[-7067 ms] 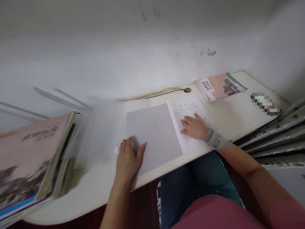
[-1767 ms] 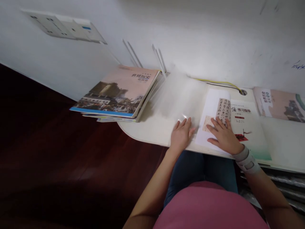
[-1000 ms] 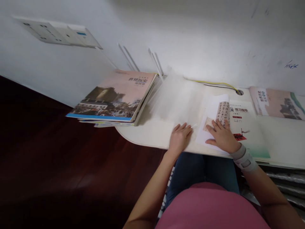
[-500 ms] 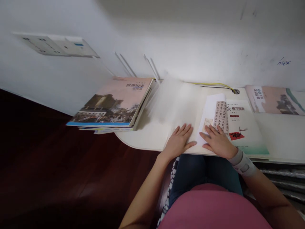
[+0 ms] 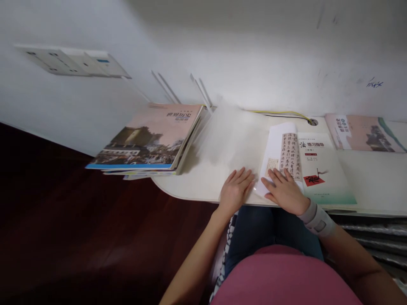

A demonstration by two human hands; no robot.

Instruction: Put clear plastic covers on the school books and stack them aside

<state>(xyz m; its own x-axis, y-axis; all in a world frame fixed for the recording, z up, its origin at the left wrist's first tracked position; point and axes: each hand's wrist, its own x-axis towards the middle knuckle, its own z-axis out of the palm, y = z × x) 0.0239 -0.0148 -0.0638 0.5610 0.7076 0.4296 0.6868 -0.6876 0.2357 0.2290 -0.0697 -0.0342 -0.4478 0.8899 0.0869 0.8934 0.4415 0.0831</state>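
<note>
A calligraphy workbook [image 5: 318, 169] with a pale green and white cover lies on the white desk [image 5: 369, 182]. A clear plastic cover sheet [image 5: 233, 137] spreads out to its left, with a white flap folded over the book's spine edge. My left hand [image 5: 235, 192] lies flat on the plastic sheet near the desk's front edge, fingers stretched out. My right hand [image 5: 284, 190], with a grey wrist brace, presses flat on the workbook's lower left corner, fingers spread.
A stack of textbooks [image 5: 149, 142] sits at the desk's left end, partly overhanging it. Another pink textbook [image 5: 362, 133] lies at the back right. A yellow cable [image 5: 282, 113] runs into a desk hole. Wall sockets [image 5: 73, 61] sit on the left wall.
Both hands have slid slightly toward the desk's front edge, staying flat on sheet and book. Seven seconds ago the book lay open to a text page; now its front cover faces up.
</note>
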